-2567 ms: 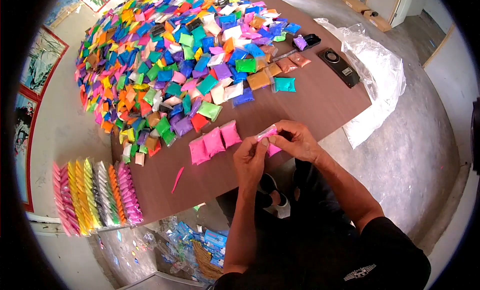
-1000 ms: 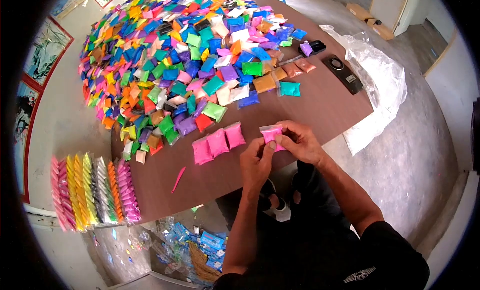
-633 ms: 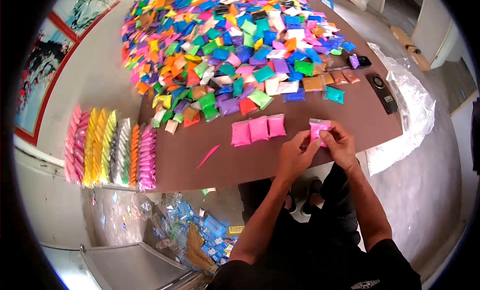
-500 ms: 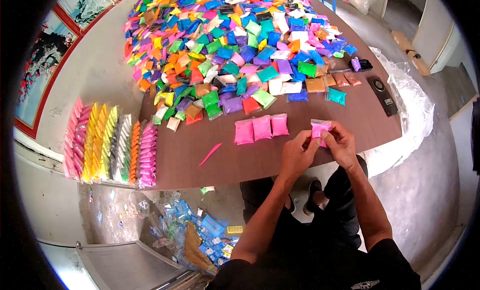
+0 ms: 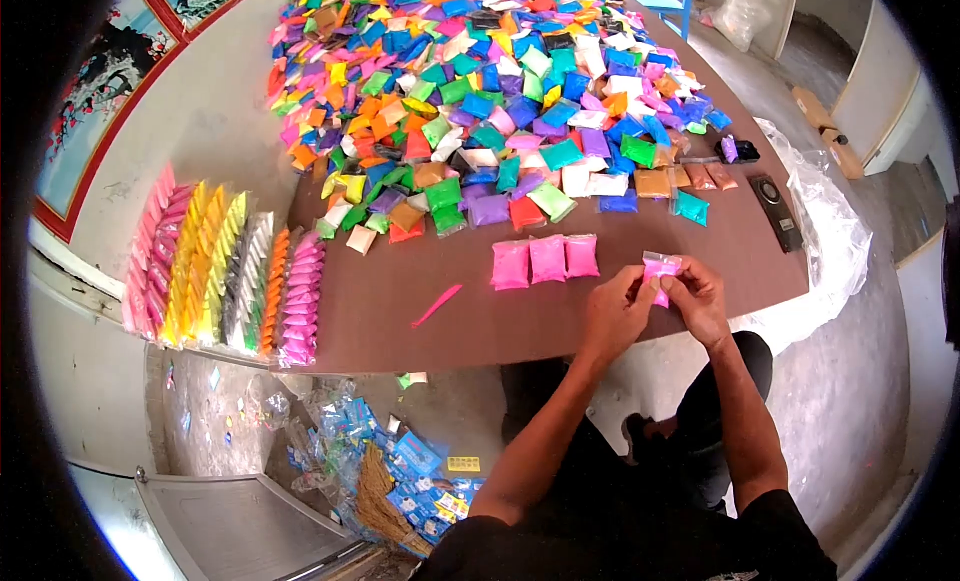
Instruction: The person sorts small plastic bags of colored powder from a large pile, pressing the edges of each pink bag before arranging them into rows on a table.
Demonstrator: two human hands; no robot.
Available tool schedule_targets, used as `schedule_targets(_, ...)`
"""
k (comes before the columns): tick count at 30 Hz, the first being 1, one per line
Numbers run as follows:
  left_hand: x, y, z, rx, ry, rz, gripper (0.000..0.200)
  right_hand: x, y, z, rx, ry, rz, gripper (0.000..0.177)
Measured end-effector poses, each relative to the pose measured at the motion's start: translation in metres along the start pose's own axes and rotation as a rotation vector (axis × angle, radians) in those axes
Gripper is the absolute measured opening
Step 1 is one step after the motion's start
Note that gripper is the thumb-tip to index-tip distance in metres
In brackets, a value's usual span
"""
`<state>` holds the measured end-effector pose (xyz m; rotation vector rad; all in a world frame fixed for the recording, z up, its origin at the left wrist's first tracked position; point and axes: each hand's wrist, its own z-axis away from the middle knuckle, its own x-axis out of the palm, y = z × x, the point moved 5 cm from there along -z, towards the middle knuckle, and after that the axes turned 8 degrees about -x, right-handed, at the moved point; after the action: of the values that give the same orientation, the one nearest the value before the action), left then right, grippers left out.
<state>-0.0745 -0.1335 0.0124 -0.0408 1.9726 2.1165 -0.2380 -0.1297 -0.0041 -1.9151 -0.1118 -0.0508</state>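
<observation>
Between both hands, over the table's near edge, is a small clear bag of pink clay-like stuff (image 5: 659,267). My left hand (image 5: 617,306) pinches its left side, and my right hand (image 5: 699,299) pinches the right side with the thumb across the front. The fingers cover the lower part of the bag. Three filled pink bags (image 5: 546,260) lie in a row just left of my hands, apart from them. Farther left, a pink plastic modelling knife (image 5: 437,306) rests slantwise on the brown table (image 5: 390,331).
A big heap of colourful small bags (image 5: 480,101) covers the far side. Long packed strips of bags (image 5: 225,266) stand at the left edge. A black device (image 5: 775,213) lies at the right, beside plastic sheeting (image 5: 825,231). Packaging litter and a broom (image 5: 377,486) are on the floor.
The camera view has shifted, so the table things appear farther right and the strips slightly higher. Both hands still grip the pink bag, with little change in their hold.
</observation>
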Motion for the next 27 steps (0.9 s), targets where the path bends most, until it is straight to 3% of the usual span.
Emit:
schedule_targets(6, -0.002, -0.007, 0.001, 0.061, 0.065, -0.078, 0.027, 0.002, -0.002, 0.002, 0.086, 0.021, -0.01, 0.012)
schedule_targets(9, 0.003, -0.008, -0.002, 0.102, 0.07, -0.003, 0.024, -0.002, 0.004, -0.001, 0.098, 0.006, 0.008, 0.012)
schedule_targets(11, 0.006, -0.008, -0.001, 0.096, 0.068, 0.136, 0.022, 0.001, -0.002, 0.0, -0.001, 0.017, -0.034, 0.013)
schedule_targets(14, 0.007, -0.01, -0.001, 0.069, 0.039, 0.182, 0.021, -0.002, 0.006, 0.005, 0.049, 0.013, -0.034, 0.014)
schedule_targets(21, 0.003, -0.01, -0.001, 0.118, 0.043, 0.036, 0.021, 0.004, -0.005, 0.005, 0.079, -0.003, -0.034, 0.017)
schedule_targets(27, 0.004, 0.003, 0.001, 0.148, 0.089, 0.116, 0.022, -0.002, -0.001, 0.004, 0.069, 0.022, -0.033, 0.018)
